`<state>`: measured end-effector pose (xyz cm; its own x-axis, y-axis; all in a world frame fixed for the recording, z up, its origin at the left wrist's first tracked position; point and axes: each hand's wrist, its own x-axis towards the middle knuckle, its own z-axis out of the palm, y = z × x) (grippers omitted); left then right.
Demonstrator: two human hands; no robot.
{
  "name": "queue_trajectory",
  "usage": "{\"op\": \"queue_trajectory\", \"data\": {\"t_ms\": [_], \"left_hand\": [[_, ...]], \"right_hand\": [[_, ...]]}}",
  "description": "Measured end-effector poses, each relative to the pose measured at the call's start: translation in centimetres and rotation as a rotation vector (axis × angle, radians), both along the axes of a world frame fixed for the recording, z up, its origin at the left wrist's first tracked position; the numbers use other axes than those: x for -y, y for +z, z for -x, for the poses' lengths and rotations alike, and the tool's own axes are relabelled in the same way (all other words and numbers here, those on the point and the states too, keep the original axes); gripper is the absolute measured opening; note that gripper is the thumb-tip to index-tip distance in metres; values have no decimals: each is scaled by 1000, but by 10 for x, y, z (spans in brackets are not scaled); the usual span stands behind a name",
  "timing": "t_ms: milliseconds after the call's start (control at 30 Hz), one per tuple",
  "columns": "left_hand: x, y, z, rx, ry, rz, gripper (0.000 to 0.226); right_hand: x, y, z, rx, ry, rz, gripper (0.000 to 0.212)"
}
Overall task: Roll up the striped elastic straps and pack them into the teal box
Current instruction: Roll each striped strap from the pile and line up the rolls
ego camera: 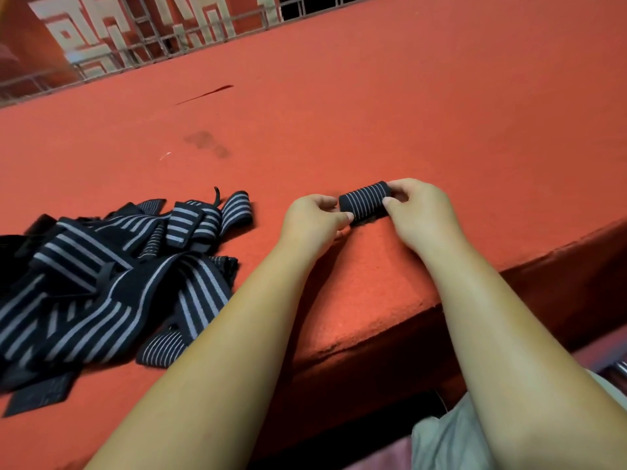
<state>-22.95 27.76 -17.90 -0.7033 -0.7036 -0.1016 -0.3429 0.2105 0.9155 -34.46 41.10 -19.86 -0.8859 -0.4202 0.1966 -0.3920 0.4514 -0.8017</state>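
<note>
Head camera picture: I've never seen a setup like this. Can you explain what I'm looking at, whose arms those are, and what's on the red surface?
There is no machine here. A person wears a wide-angle camera on the head, so this one picture looks forward and down along their own bare forearms. The left hand and the right hand each pinch one end of a small rolled strap, black with pale stripes, low at the red surface. To the left lies a loose pile of straps of the same kind, not rolled. The job is to roll them up and pack them into a teal box, but no box shows in this picture.
</note>
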Motion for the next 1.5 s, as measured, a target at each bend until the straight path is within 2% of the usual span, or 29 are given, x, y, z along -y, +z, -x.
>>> {"op": "queue_trajectory", "data": {"t_ms": [167, 433, 767, 967, 1100, 1233, 1367, 1433, 1500], "left_hand": [[3, 12, -35, 24, -28, -13, 37], [18, 28, -98, -19, -24, 67, 14], [45, 40, -174, -70, 174, 181, 14], [66, 41, -226, -47, 315, 310, 33], [73, 37, -254, -26, 355, 316, 29], [69, 26, -273, 11, 326, 361, 24], [63, 18, -279, 12, 225, 396, 27], [60, 21, -280, 62, 118, 419, 34], [57, 25, -282, 146, -27, 463, 55]], "right_hand": [[-7, 10, -7, 60, -65, 46, 32], [4, 29, -38, 78, -69, 126, 28], [49, 33, -96, 83, 247, 135, 16], [77, 35, -132, 87, 401, 119, 11], [90, 34, -154, 84, 535, 40, 9], [99, 29, -167, 103, 631, -91, 5], [102, 26, -174, 69, 676, -285, 32], [103, 27, -175, 141, 675, -246, 32], [102, 29, -176, 234, 654, -145, 26]]}}
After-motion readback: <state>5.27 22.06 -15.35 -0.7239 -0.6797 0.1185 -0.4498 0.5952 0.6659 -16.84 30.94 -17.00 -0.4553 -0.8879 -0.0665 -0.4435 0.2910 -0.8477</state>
